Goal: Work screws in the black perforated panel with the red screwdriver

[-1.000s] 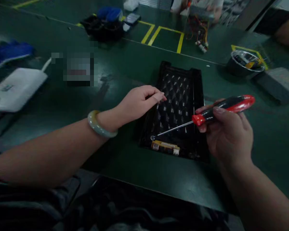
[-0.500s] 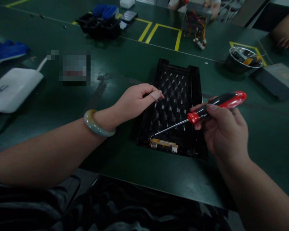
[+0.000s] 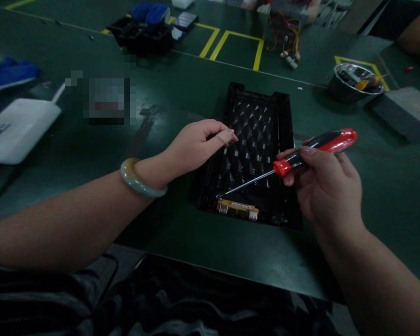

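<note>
1. Black panel (image 3: 247,144) lies center-right on the table, shiny plastic-looking, long and rectangular, with a raised diamond pattern and a notched far end.
2. Orange-yellow circuit board (image 3: 238,209) sits along its near edge, with little silvery and white connectors.
3. Right hand (image 3: 331,186) is wrapped around the red-and-black screwdriver (image 3: 331,142); its thin metal shaft slants down to the panel's near left corner, just beside the board.
4. Left hand (image 3: 199,144) is loosely curled at the panel's left edge; can't tell if it's pinching anything. Smooth, pale bracelet (image 3: 142,187) on that wrist.
5. Table (image 3: 266,261) is green and a bit glossy, with yellow tape (image 3: 257,55) on the far side. Round bowl (image 3: 346,88) and gray box (image 3: 404,112) sit far right.
6. Pixelated patch (image 3: 108,100) hides something on the left. White device (image 3: 21,130) gets cut off at the left edge, and someone's arm (image 3: 418,35) at far right is cropped too. Screwdriver tip's too small to read.
</note>
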Available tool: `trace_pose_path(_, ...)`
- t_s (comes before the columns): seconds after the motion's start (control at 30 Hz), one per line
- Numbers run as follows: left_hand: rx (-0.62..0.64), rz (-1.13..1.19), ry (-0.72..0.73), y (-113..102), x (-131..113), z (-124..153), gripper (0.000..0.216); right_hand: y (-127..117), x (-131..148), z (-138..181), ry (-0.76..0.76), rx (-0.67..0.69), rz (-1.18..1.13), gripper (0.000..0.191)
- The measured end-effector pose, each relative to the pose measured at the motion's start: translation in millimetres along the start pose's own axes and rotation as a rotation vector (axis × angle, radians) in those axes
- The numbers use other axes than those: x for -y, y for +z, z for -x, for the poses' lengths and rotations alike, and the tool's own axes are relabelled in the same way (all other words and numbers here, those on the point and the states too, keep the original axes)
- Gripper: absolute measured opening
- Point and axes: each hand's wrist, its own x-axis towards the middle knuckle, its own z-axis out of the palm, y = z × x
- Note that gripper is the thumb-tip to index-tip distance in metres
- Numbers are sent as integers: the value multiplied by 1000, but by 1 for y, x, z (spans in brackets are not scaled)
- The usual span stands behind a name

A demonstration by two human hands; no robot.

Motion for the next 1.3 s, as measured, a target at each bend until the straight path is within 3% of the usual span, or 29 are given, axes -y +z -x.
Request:
trace_pose_path(0.93, -9, -34, -29, 1, -3, 0, 36, -4, -2, 0, 35, 13, -12, 20)
trace_pose_path(1.1, -13, -34, -13, 1, -2, 0, 37, -2, 4, 4, -48, 40, -25, 19)
trace_pose_path(1.3, -28, -52, 51, -2, -5, 0, 35, 1, 10, 15, -254, 106, 6, 25)
